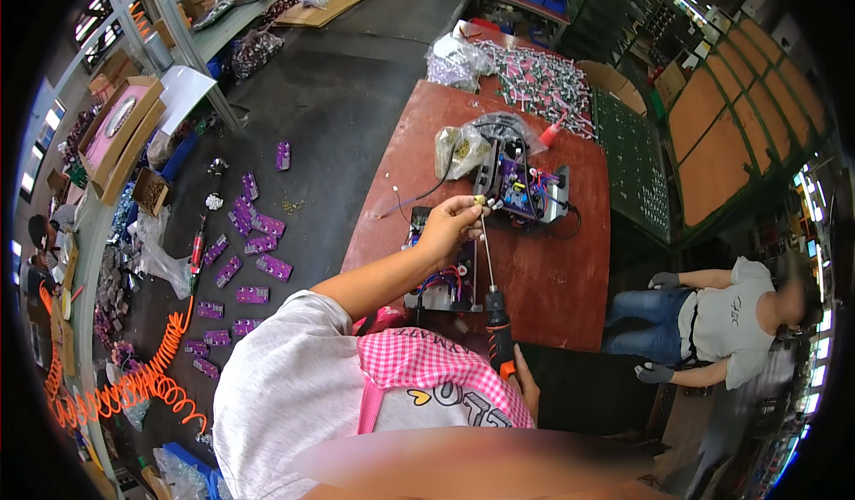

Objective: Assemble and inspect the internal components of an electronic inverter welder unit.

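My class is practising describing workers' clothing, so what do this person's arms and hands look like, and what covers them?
The left sleeve is short, plain and light grey, leaving the forearm bare. The left hand wears no glove. The right hand is partly hidden, with no glove visible; the right sleeve can't be made out.

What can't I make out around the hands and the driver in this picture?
All in head view:
Right hand: mostly hidden by power driver and pink checked apron.
Small piece at left hand: too small to identify.
Bit tip: too small to tell whether it touches the piece.
Nearer electronic unit: partly covered by left forearm.
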### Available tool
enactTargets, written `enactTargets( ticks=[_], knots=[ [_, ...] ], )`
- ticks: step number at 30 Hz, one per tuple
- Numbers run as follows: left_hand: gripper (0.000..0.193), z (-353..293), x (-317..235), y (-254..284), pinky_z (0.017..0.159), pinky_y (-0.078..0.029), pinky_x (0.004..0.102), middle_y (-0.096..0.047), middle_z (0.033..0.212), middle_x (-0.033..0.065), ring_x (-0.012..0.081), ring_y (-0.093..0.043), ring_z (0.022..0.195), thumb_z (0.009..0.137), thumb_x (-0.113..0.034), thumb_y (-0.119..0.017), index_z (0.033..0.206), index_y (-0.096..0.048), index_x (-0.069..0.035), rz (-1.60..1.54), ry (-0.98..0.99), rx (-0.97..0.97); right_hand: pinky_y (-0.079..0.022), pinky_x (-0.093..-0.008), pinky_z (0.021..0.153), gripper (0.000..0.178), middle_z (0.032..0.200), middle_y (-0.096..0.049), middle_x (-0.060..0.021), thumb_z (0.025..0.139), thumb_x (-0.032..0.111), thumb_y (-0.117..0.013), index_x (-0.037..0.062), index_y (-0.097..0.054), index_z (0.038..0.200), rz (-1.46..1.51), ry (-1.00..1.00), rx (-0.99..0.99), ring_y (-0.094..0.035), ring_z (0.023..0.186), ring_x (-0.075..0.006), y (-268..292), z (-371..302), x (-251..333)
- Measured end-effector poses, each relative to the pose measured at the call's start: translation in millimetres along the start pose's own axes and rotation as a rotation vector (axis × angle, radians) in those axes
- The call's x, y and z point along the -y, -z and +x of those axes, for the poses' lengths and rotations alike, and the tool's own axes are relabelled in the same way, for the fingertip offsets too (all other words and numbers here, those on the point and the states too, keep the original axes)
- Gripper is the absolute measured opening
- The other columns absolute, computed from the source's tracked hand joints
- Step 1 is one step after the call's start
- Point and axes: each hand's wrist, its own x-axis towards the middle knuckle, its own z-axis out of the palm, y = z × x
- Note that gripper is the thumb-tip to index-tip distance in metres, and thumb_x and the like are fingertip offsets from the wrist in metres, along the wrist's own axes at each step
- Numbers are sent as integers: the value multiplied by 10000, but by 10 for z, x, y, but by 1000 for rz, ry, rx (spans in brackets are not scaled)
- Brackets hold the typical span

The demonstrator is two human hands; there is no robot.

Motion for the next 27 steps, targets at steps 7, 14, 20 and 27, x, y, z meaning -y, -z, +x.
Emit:
enactTargets(
  ticks=[7, 14, 20, 27],
  knots=[
    [191, 88, -126, 69, 654, -533, 287, -689, 993, 68, 126, -620, 779, 943, -100, -604, 1123, -612, -37, 46, 106, -14, -360, -289, 1035, 616, 1438, -474, -190, 999, 359, -497, 29, -340, 1496, -57, 10, 2, -472, 1266, -186, -38, 59, 69],
    [178, 84, -201, 120, 671, -571, 241, -707, 1022, 75, 100, -652, 788, 936, -72, -611, 1112, -632, -57, -4, 152, -8, -360, -316, 1048, 639, 1468, -437, -201, 1013, 394, -491, 35, -312, 1510, -31, -23, 5, -468, 1293, -218, -94, 56, 210],
    [201, 93, -207, 145, 670, -570, 243, -703, 1027, 76, 103, -652, 783, 940, -72, -607, 1139, -629, -51, -9, 127, 39, -344, -327, 1072, 654, 1494, -406, -197, 1011, 400, -493, 16, -306, 1507, -9, 11, 12, -441, 1330, -229, -107, 78, 217],
    [225, 90, -193, 181, 699, -573, 277, -694, 1055, 87, 120, -653, 804, 955, -74, -589, 1175, -621, -40, 73, 138, -19, -324, -339, 1097, 673, 1517, -370, -199, 1006, 418, -497, 2, -308, 1501, 2, -28, 0, -401, 1369, -243, -79, 104, 145]
  ],
)
